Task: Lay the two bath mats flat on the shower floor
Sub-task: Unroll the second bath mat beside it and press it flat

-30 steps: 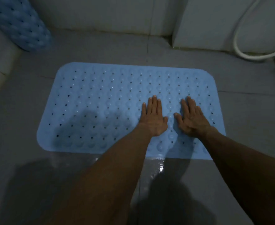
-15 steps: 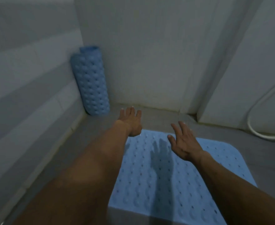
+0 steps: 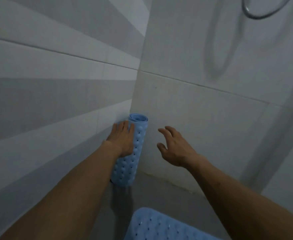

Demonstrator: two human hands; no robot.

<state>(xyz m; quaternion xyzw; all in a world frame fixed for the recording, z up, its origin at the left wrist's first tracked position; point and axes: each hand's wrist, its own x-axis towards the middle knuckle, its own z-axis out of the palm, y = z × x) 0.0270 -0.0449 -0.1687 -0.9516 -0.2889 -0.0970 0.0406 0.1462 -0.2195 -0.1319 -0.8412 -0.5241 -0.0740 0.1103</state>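
Flat mat (image 3: 159,226) released, done; left hand (image 3: 123,139) reached rolled mat (image 3: 135,156), fingers straight against it; right hand (image 3: 175,148) spread, empty.

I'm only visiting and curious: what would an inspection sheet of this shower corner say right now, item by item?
Surface: grey shower floor, dimly lit; whether it is wet cannot be told.
Job's things: flat mat lies on the floor at the bottom edge, partly out of view; rolled mat stands upright in the corner, not yet unrolled.
Clutter: nothing seen.
Hands: left hand rests on the rolled mat's upper part, grip unclear; right hand open in the air, apart from the roll.
Cables: nothing seen; a hose loop hangs at the top right, blurred.
Surroundings: striped tiled wall on the left, pale tiled wall behind.
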